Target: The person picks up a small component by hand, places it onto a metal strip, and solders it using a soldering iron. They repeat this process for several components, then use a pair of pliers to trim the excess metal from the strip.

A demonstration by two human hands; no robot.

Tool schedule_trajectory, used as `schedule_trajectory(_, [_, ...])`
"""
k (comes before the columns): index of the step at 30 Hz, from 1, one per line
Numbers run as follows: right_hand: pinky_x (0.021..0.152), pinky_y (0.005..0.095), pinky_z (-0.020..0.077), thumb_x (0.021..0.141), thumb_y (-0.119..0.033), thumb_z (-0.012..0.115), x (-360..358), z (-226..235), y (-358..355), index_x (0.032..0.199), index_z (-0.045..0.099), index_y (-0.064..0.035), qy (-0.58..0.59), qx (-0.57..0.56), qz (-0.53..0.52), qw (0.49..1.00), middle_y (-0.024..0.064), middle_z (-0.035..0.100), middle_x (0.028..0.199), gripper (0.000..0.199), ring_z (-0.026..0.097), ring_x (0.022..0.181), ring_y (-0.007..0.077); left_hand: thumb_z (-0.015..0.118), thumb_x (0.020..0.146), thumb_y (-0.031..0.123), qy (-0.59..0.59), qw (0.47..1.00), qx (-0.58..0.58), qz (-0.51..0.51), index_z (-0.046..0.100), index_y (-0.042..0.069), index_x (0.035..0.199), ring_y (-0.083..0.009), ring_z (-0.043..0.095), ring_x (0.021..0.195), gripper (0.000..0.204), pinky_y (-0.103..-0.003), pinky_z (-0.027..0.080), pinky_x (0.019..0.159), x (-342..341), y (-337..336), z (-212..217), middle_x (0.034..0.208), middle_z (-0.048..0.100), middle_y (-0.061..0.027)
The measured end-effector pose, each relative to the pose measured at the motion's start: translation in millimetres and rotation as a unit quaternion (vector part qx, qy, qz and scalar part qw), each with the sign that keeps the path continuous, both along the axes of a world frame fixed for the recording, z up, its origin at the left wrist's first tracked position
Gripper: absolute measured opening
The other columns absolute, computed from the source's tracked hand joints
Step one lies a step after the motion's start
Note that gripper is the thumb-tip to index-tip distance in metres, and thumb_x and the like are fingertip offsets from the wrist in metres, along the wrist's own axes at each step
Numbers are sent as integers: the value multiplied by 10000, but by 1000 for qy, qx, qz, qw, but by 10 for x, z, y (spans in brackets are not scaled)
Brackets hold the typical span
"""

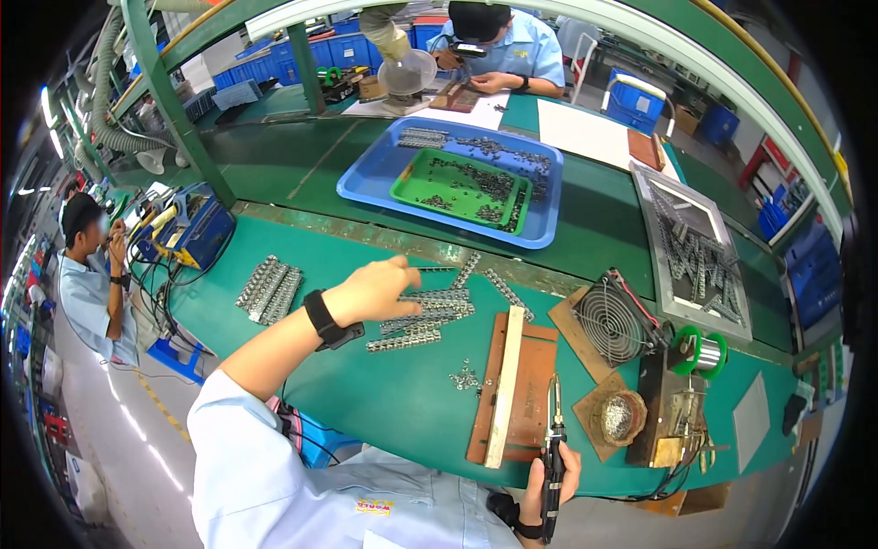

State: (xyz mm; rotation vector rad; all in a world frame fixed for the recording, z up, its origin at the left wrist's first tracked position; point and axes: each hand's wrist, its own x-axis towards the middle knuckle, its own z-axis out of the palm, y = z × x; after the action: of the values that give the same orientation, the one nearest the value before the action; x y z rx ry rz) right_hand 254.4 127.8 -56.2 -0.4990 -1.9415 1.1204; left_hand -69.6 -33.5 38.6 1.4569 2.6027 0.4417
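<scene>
Left strips (270,289): grouped on the bench (347,393), best left undisturbed
Left hand (377,287): fingers loosely curled over the middle strips (448,306); any grip, cannot tell; lifting 1 by its edges should avoid dragging others
Brown board (535,403): pale bar (505,389) on top, better kept steady
Right hand (569,471): closed round a black soldering iron (552,462); keep its tip clear of fingers

We see a slim, black-handled soldering iron (552,483) with a narrow metal tip, gripped in our right hand (534,499), the tip pointing away from us. Below and beside our left hand (373,291) we see a cluster of silver-grey, knobbly metal strips (403,341), lying flat, roughly side by side; two more slant toward its far right.
</scene>
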Motion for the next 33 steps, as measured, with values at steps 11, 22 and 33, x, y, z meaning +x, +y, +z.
schedule_trajectory(11, [729, 294, 418, 786, -89, 559, 7, 30, -24, 1101, 457, 22, -21, -59, 21, 998, 110, 446, 946, 349, 499, 817, 184, 567, 677, 56, 101, 993, 10, 62, 514, 11, 817, -325, 579, 765, 156, -405, 489, 633, 253, 210, -407, 870, 525, -173])
schedule_trajectory(22, [736, 298, 415, 792, -94, 551, -18, 50, -44, 1110, 454, 21, -34, -48, -9, 998, 104, 447, 939, 352, 496, 821, 187, 545, 652, 10, 108, 992, 33, 55, 510, 3, 780, -316, 587, 702, 133, -395, 494, 623, 234, 167, -323, 757, 556, -157])
schedule_trajectory(33, [657, 330, 426, 727, -87, 633, -55, -7, 17, 1028, 497, 29, -3, -12, -10, 1000, 155, 515, 853, 350, 513, 729, 247, 632, 723, 154, 93, 996, 0, 17, 510, 43, 938, -311, 570, 781, 271, -396, 473, 653, 214, 143, -329, 828, 547, -125])
